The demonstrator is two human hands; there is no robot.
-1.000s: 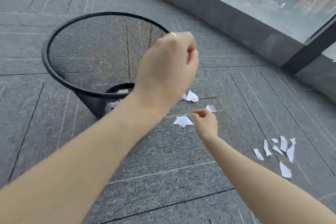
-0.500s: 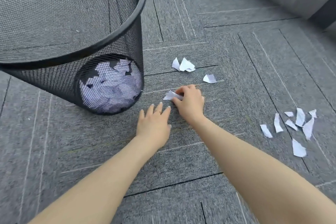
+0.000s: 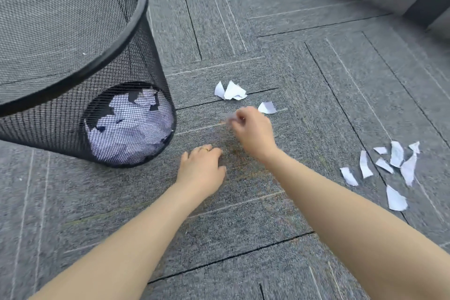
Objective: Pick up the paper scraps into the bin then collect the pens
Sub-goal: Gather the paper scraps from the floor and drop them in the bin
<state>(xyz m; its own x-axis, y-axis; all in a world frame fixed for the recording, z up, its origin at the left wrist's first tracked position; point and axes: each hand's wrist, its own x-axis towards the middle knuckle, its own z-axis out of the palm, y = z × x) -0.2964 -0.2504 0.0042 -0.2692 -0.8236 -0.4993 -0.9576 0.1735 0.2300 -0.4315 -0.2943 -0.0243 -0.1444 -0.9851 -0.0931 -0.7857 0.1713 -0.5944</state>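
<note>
One blurred white paper scrap (image 3: pixel 230 116) is pinched in the curled grip of the right hand (image 3: pixel 253 130) just above the grey carpet floor (image 3: pixel 243 214), while the left hand (image 3: pixel 202 168) rests empty beside the black mesh bin (image 3: pixel 143 56), so a carry over its rim is judged next.
</note>
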